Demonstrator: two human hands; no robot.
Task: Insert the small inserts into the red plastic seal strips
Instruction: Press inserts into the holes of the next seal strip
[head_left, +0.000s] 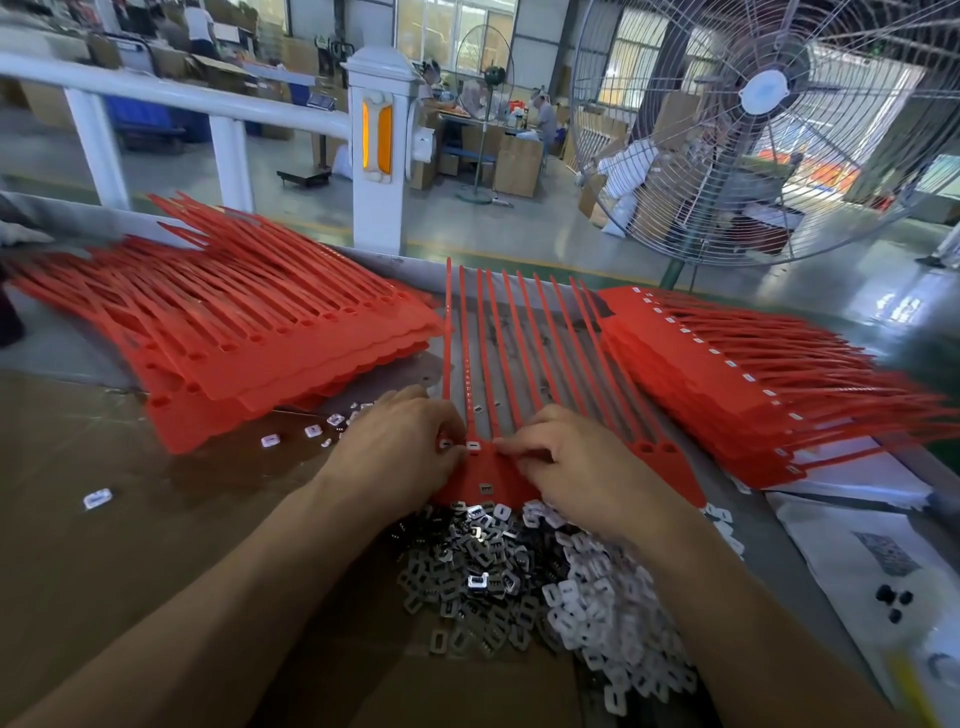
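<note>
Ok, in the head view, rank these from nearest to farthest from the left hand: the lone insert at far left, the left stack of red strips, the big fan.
From the left hand:
1. Left stack of red strips, just up and left of it.
2. Lone insert, well to its left on the brown board.
3. Big fan, far off, upper right, beyond the table.

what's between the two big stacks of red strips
In the head view, a single sheet of red seal strips lies flat between the left stack and the right stack, tails pointing away. Both hands, left and right, work at its near edge.
</note>
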